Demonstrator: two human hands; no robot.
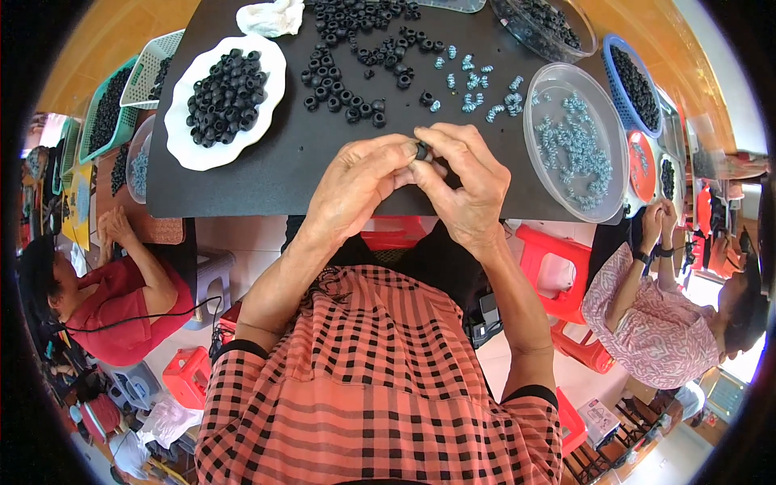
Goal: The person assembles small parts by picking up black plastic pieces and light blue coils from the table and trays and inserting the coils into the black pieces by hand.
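Over the near edge of the dark table, my left hand (361, 179) and my right hand (467, 182) meet at the fingertips. Pinched between them is a small black plastic cap (421, 151), partly covered by fingers and thumbs. Beyond my hands lie loose black caps (327, 81), round and hollow, in a spread-out pile. To their right are scattered small bluish metal springs (470, 102). A white scalloped plate (179, 121) heaped with black caps stands on the left. At the right, a round clear tray (540, 153) holds many more springs.
A clear bowl (584, 50) of black parts stands at the far right, beside a blue basket (659, 121). A white cloth (271, 18) lies at the far left. Co-workers sit on the left (133, 299) and right (659, 315). Red stools (554, 263) stand below the table.
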